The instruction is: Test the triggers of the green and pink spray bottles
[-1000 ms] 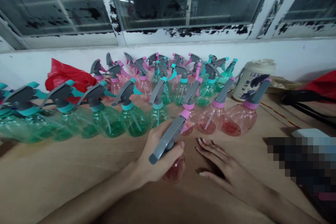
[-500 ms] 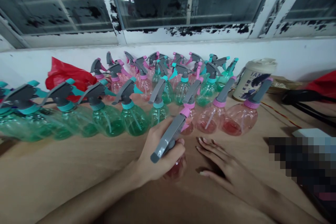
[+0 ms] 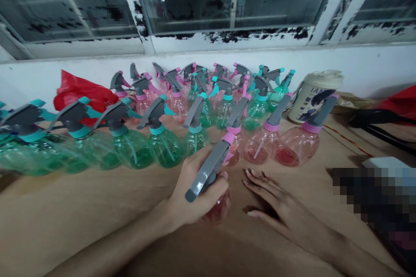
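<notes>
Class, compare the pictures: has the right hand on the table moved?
No. The right hand rests at the same spot on the table, equally close to the nearest pink bottle in the row.

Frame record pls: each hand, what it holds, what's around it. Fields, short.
left hand: closed around pink spray bottle, just right of it
right hand: flat on table, fingers spread, holding nothing
front row: green bottles on the left, pink bottles on the right
behind: mixed bottles clustered by the wall
other: lidded cup at the row's right end, red bag at back left
</notes>
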The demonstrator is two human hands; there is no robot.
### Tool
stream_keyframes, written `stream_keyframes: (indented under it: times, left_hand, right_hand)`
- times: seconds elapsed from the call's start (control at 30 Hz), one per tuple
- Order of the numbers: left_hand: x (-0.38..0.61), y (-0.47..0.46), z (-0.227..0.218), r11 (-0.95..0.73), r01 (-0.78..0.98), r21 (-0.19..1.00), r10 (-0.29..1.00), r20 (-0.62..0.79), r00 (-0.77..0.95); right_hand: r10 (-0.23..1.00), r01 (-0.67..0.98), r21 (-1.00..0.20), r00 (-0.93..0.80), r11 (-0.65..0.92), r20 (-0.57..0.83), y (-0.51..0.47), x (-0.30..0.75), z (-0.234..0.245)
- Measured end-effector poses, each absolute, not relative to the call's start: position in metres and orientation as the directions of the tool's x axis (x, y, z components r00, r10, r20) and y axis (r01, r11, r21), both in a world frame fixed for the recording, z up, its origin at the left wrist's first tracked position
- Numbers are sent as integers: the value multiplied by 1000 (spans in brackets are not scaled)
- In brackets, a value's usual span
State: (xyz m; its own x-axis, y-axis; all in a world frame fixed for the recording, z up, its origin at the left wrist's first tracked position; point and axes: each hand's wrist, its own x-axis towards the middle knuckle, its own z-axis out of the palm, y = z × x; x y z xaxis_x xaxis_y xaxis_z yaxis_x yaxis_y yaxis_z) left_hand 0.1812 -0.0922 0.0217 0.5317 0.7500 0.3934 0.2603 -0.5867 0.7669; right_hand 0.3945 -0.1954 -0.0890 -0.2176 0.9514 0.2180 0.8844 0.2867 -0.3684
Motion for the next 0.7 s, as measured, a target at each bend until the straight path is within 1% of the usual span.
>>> stream_keyframes:
  times: [0.13,0.53,0.7]
  left_hand:
    - [181,-92,21,-594,233,770,732,397,554]
    - [179,-93,23,-617,178,767,703,436,562]
    - [178,-90,26,-638,193,746,680,428,595]
  right_hand:
    - [946,879,-370,-225,301,235,-196,396,-90]
    - [949,904,-309,-241,296,204,-196,394,-88]
    - [944,900,-309,-251,309,215,-196,395,-88]
